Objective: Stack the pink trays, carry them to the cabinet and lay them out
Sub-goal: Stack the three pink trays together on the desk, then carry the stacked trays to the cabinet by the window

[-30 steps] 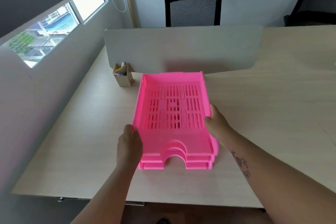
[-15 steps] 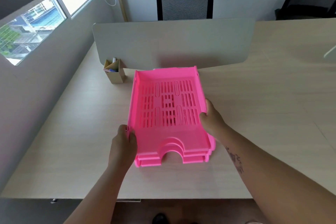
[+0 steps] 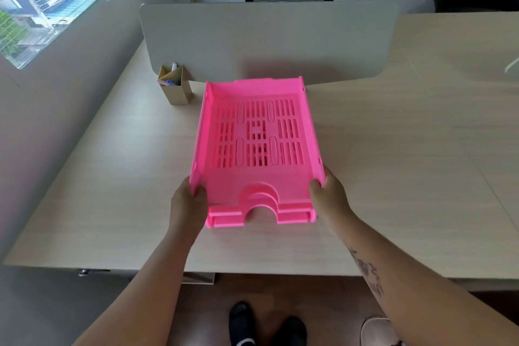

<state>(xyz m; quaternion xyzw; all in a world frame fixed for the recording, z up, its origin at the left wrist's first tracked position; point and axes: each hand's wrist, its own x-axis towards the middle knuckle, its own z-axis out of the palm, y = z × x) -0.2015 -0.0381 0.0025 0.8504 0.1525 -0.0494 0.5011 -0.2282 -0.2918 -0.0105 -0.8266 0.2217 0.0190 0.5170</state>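
Trays (image 3: 257, 149) sit nested in one pink stack on the bench (image 3: 393, 149), between the left hand (image 3: 187, 202) and right hand (image 3: 330, 194), whose fingers clasp its near side walls. Stacking looks done; carrying and laying out remain, no cabinet in view.

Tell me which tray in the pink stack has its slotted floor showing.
The top tray: its whole slotted floor is in view. The trays below it show only their stepped front edges. The left hand and right hand grip the stack's sides.
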